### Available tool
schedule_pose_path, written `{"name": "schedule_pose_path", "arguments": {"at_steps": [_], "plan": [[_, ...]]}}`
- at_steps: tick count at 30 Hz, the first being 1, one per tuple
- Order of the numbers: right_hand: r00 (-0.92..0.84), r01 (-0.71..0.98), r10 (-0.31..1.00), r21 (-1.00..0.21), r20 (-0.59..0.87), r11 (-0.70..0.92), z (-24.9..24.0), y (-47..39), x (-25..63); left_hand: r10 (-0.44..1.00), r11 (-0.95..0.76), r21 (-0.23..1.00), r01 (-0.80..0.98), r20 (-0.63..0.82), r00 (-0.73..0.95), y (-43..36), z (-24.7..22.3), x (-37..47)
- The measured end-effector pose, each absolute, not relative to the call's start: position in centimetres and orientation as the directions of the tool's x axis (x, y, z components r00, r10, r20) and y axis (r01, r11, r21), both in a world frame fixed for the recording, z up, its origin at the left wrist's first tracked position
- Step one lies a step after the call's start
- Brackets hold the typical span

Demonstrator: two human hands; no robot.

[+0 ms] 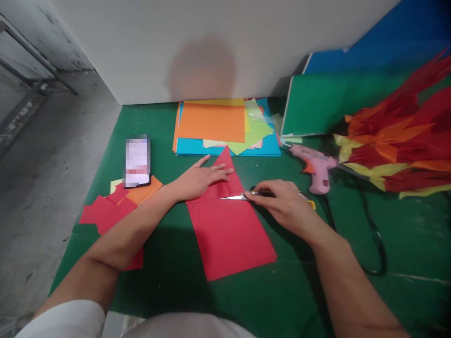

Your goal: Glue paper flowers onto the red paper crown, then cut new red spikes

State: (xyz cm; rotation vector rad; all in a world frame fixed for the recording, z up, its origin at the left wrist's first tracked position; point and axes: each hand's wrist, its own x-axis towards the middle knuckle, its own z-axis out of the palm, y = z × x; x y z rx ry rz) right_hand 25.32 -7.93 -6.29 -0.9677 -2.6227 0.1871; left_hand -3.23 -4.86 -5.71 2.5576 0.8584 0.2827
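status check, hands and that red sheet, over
Left hand flat on folded red sheet, pinning it. Right hand gripping knife, blade along the fold. Glue gun just right of it, apart.

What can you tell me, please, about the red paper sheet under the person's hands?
The red paper sheet lies flat on the green table, matte and thin. Its far end is folded into a triangle pointing at the coloured paper stack. The left hand presses flat on that triangle. The right hand holds a knife whose blade lies along the triangle's base.
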Motion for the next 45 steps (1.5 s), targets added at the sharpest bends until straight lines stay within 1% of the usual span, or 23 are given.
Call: {"name": "schedule_pose_path", "arguments": {"at_steps": [13, 20, 23, 26, 31, 34, 45], "plan": [[-0.734, 0.569, 0.612, -0.226, 0.292, 0.791, -6.2, -8.0, 25.1, 0.617, -0.721, 0.433, 0.541, 0.046, 0.785, -4.8, -6.1, -3.2], [-0.708, 0.601, 0.642, -0.226, 0.295, 0.767, -6.3, -7.7, 25.8, 0.622, -0.707, 0.428, 0.563, -0.002, 0.783, -4.8, -5.7, -3.1], [-0.688, 0.614, 0.651, -0.222, 0.321, 0.758, -6.2, -7.6, 25.9, 0.625, -0.702, 0.429, 0.568, -0.011, 0.781, -4.8, -5.6, -3.1], [-0.691, 0.601, 0.637, -0.22, 0.34, 0.769, -6.0, -7.8, 25.4, 0.63, -0.7, 0.432, 0.568, -0.001, 0.777, -4.9, -5.6, -3.0], [-0.683, 0.579, 0.639, -0.271, 0.355, 0.769, -5.9, -8.3, 24.2, 0.642, -0.7, 0.437, 0.565, 0.038, 0.766, -5.1, -5.8, -3.1], [-0.699, 0.561, 0.625, -0.274, 0.349, 0.781, -6.0, -8.5, 23.5, 0.647, -0.702, 0.433, 0.566, 0.056, 0.76, -5.1, -5.9, -3.1], [-0.738, 0.525, 0.587, -0.265, 0.332, 0.809, -6.3, -8.7, 23.0, 0.644, -0.693, 0.439, 0.572, 0.02, 0.765, -5.1, -5.3, -2.9]]}}
